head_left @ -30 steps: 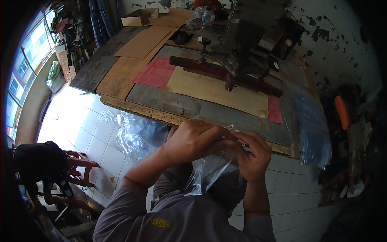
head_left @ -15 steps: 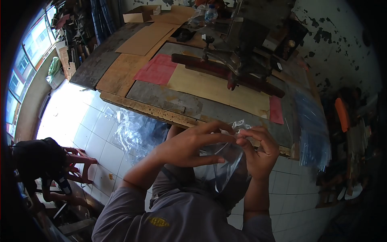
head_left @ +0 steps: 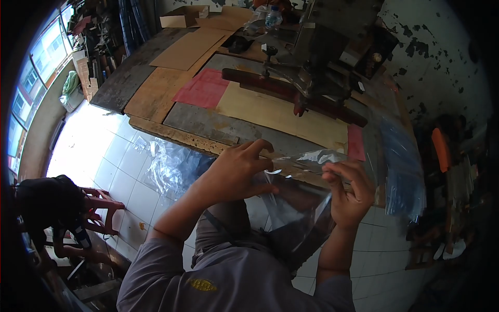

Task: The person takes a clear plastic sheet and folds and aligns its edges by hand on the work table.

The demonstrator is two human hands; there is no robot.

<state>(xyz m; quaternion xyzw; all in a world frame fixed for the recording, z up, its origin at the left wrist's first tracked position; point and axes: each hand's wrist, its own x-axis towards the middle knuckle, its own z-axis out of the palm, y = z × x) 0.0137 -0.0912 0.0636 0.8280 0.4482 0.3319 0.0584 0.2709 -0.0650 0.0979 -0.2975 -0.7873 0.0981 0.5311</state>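
Note:
A clear plastic bag (head_left: 301, 200) is stretched between my two hands above my lap, its mouth spread and its lower part hanging down. My right hand (head_left: 352, 195) pinches its upper right edge between thumb and fingers. At the opposite edge, my left hand (head_left: 236, 171) has bent fingers on the plastic, with the thumb lower down; the exact contact is hard to see through the film. Just beyond the hands is the worktable's worn wooden front edge (head_left: 179, 139).
A machine with a dark red bar (head_left: 291, 91) stands over a yellow sheet (head_left: 280, 115) with red ends. Flat plastic bags (head_left: 403, 169) hang at the table's right. Crumpled plastic (head_left: 174, 169) lies below at left, near a red stool (head_left: 106, 210). Cardboard (head_left: 187, 49) covers the table's left.
My hands have moved apart, left hand to the left and right hand to the right. The bag, bunched between the fingers before, is now spread wide.

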